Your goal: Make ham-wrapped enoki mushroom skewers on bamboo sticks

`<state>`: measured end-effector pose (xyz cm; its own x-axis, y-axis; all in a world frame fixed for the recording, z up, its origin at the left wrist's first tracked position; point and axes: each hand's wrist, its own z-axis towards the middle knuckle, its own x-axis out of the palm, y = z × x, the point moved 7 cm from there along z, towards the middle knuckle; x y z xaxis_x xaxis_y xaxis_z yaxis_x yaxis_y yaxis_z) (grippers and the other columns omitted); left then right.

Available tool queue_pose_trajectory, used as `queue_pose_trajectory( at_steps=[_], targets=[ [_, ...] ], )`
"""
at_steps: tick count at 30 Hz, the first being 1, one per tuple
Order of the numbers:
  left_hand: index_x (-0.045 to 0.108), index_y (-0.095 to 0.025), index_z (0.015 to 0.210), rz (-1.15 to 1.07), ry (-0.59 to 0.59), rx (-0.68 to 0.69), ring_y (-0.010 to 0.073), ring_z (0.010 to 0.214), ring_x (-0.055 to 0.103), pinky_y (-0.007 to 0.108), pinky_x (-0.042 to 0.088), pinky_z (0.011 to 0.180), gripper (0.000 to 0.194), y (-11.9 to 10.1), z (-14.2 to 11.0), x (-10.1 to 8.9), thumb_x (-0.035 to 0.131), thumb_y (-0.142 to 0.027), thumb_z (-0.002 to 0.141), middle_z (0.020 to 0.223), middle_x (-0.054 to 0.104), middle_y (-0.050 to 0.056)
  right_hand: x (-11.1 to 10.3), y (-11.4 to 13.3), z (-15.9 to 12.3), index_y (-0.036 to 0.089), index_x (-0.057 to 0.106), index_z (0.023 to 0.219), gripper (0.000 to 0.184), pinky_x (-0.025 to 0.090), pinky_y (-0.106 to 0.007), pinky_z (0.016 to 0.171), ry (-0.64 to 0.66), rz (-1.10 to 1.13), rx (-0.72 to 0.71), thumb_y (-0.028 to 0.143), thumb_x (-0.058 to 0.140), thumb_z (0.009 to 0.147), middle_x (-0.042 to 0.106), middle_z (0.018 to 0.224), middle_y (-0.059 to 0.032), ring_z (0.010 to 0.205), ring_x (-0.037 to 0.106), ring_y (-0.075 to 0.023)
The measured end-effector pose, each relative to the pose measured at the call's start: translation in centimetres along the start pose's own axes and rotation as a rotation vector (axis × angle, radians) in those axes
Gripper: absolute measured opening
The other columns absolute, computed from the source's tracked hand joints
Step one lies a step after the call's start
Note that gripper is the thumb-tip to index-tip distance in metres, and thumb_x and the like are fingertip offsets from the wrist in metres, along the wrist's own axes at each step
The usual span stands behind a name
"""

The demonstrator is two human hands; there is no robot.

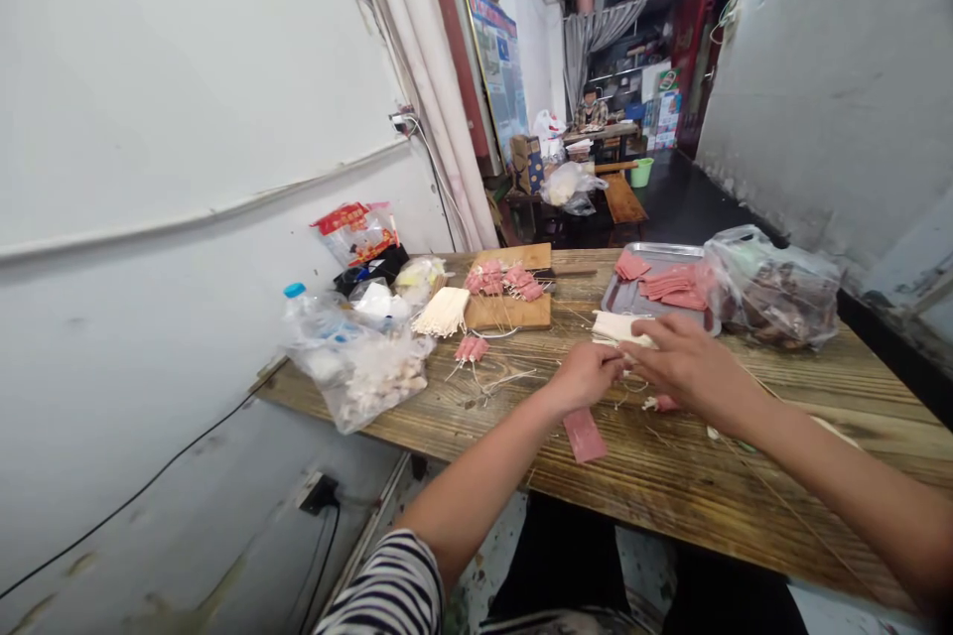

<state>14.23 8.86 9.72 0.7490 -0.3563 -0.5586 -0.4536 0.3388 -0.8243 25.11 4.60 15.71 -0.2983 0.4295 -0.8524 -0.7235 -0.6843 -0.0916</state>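
My left hand (588, 375) is closed, its fingertips pinched together near the middle of the table; what lies between them is too small to make out. Close beside it, my right hand (689, 362) reaches in with fingers stretched out over a bunch of enoki mushrooms (614, 325). Just below my left hand, a flat pink meat slice (586, 435) lies on the wood. Under my right hand a small meat roll (665, 404) shows, partly hidden. Left of my hands is a short skewer of meat rolls (472, 349) with mushroom ends sticking out.
A metal tray (612, 298) holds pink meat slices (674, 286), beside a full plastic bag (778, 290). More skewered rolls (506, 280) lie on a cutting board (513, 314), next to another enoki bunch (443, 313). Bags (379, 382) crowd the table's left end. A person (592, 109) sits far back.
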Motion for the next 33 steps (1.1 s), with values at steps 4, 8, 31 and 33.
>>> queue_pose_trajectory(
  at_steps=[4,8,31,33],
  targets=[
    [0.059,-0.013,0.059,-0.042,0.092,-0.013,0.0084,0.053,0.045,0.019,0.033,0.053,0.021,-0.1,0.1,0.1,0.049,-0.012,0.077,0.053,0.051,-0.005,1.6,2.9,1.0,0.015,0.066,0.073,0.015,0.035,-0.035,0.069,0.153,-0.216,-0.104,0.013,0.056,0.084,0.061,0.077,-0.011,0.082,0.051,-0.0234],
    [0.063,-0.011,0.06,-0.158,0.224,-0.005,0.0084,0.054,0.051,0.018,0.039,0.055,0.024,0.5,-0.9,0.5,0.051,-0.013,0.081,0.055,0.058,-0.003,3.6,3.3,0.6,0.017,0.064,0.065,0.021,0.033,-0.031,0.062,0.283,-0.123,-0.091,0.007,0.055,0.082,0.061,0.067,-0.0091,0.071,0.054,-0.0191],
    [0.072,-0.019,0.11,-0.069,-0.481,0.227,0.0175,0.091,0.071,0.031,0.058,0.084,0.026,2.6,-9.3,-2.0,0.055,-0.024,0.092,0.101,0.075,0.007,9.6,5.2,-2.0,0.016,0.061,0.067,0.041,0.057,-0.024,0.058,0.031,1.704,0.975,0.049,0.083,0.057,0.067,0.064,-0.0009,0.054,0.063,-0.0098],
    [0.073,-0.02,0.107,-0.024,-0.417,0.224,0.0173,0.09,0.071,0.031,0.058,0.083,0.024,2.8,-9.6,-2.2,0.055,-0.024,0.092,0.1,0.076,0.007,10.7,5.9,-2.3,0.016,0.06,0.067,0.04,0.058,-0.023,0.058,0.056,1.792,1.01,0.046,0.085,0.057,0.068,0.065,-0.0015,0.055,0.064,-0.0098]
  ],
)
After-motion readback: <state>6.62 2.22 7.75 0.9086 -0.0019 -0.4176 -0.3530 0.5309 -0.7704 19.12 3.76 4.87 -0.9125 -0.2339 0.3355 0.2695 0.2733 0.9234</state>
